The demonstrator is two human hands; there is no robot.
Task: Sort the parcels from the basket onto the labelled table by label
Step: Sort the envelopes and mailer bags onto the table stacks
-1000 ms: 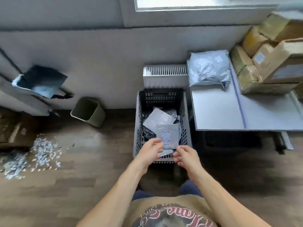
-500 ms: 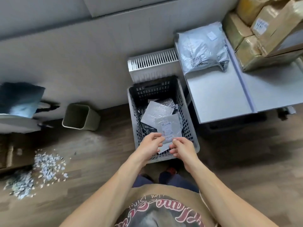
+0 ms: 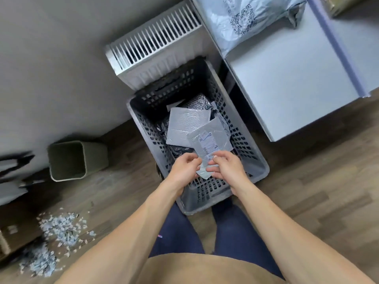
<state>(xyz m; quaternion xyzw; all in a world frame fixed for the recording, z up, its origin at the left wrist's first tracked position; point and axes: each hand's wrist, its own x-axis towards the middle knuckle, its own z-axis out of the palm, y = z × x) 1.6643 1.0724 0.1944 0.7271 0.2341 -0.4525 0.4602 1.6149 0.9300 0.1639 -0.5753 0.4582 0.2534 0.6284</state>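
A grey slatted basket (image 3: 257, 160) stands on the floor in front of me. Over it I hold a small grey parcel (image 3: 209, 143) with a white printed label facing up. My left hand (image 3: 184, 169) pinches its near left edge and my right hand (image 3: 227, 167) pinches its near right edge. Below it in the basket lie a silver bubble mailer (image 3: 184, 126) and several dark bags. The white table (image 3: 287, 74) stands to the right of the basket, with a large grey poly parcel (image 3: 246, 15) lying at its far end.
A white radiator (image 3: 155, 46) stands against the wall behind the basket. A green waste bin (image 3: 69, 160) lies tipped on the floor at left, with scattered paper scraps (image 3: 59, 230) nearer. A purple strip (image 3: 338, 46) divides the table top. My legs are just behind the basket.
My head has tilted down and moved closer, so the basket fills more of the view. Both hands still hold the small parcel, now lifted slightly toward me.
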